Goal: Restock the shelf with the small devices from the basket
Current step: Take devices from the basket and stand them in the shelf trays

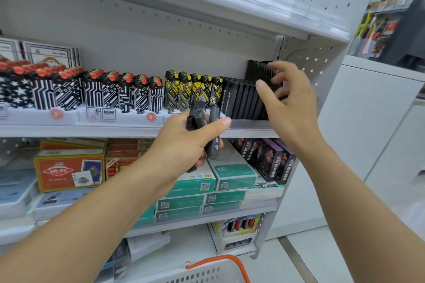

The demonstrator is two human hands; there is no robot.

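My left hand [195, 142] grips a small bunch of slim dark grey devices [215, 131] upright, just in front of the shelf edge [248, 124]. A row of black devices [241, 99] stands packed at the shelf's right end, with a black ribbed holder [258, 69] behind it. My right hand [287, 96] reaches over the right end of that row, its fingers curled onto the tops of the black devices and its thumb pointing left. Whether it holds a single device is hidden by the fingers. The white basket [207, 275] with an orange handle [230, 259] sits at the bottom edge.
Patterned black-and-white lighters [96, 94] and yellow-black lighters [188, 89] fill the same shelf to the left. Boxed goods [69, 170] and green cartons [232, 174] lie on the shelf below. A perforated white side panel [322, 62] closes the shelf on the right.
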